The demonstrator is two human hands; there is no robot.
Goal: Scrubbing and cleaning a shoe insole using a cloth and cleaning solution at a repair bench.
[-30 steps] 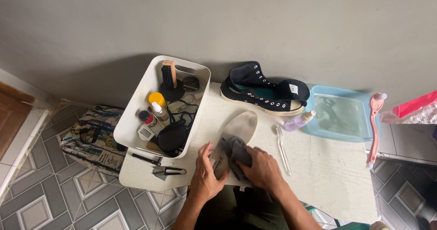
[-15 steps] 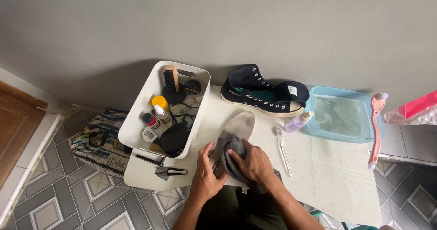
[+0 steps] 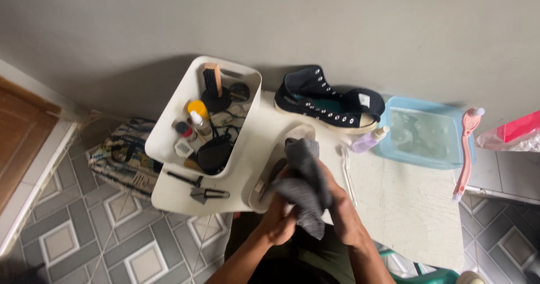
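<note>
Both hands, left hand (image 3: 279,219) and right hand (image 3: 344,213), clasp a grey cloth (image 3: 304,185) around the upturned white-soled shoe (image 3: 270,177), steadying it for wiping.

Red plastic package (image 3: 520,131) at right edge, on a clear bag. Small white square label (image 3: 364,100) on black sneaker's (image 3: 326,101) heel. White-labelled bottles in white bin (image 3: 169,127); details too small.

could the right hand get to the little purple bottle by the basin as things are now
Probably yes. The purple bottle lies on bare table just beyond the right hand, with nothing between them. But that hand is wrapped in the grey cloth and would have to let go first.
</note>
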